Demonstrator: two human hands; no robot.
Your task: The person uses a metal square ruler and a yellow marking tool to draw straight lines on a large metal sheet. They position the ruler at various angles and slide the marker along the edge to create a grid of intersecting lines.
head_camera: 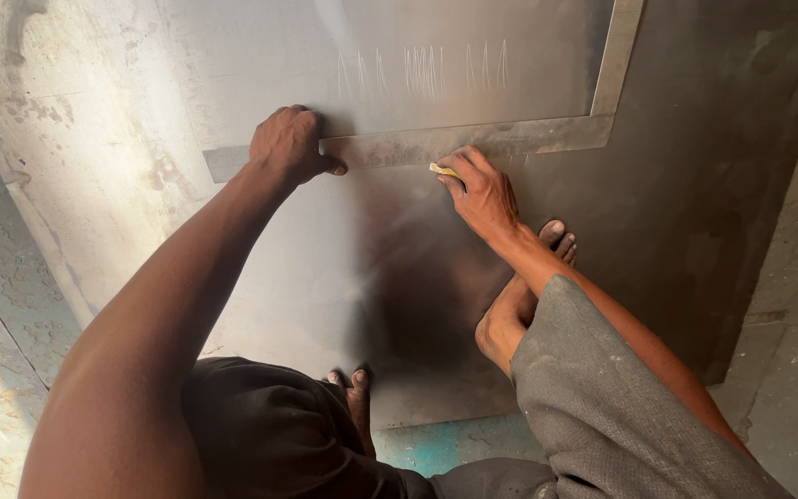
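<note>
Head view: left hand pressed flat on steel square lying on metal sheet, fingers spread, gripping nothing; right hand just below square's edge, fingertips pinched shut on yellow chalk piece.

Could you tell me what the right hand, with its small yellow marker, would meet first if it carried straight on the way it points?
Probably the lower edge of the flat grey steel L-shaped square, just beyond the right hand.

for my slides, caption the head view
Left hand pins square on sheet; right hand marks with chalk.
</note>
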